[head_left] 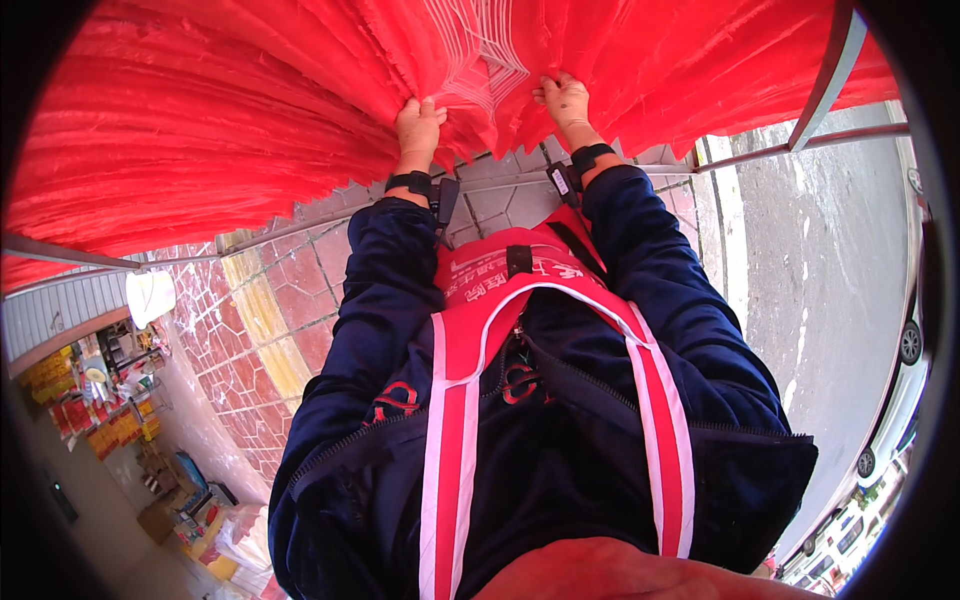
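A wide sheet of red fabric [250,120], gathered into many pleats with frayed edges, spreads across the top of the view. Several white threads [485,45] run over it in a zigzag between my hands. My left hand [420,128] is closed on the near edge of the cloth, left of the threads. To their right, my right hand [566,100] pinches the same fabric, its fingertips partly hidden in the folds. Between the two hands the cloth dips to a point. Dark straps with small black devices circle both wrists.
A thin metal frame [750,156] runs around the fabric, with a slanted bar [832,75] at the right. Below lies red and yellow paving [300,270]. A white bucket-like object [150,297] and a cluttered shop stand left; a road with parked cars [900,410] lies right.
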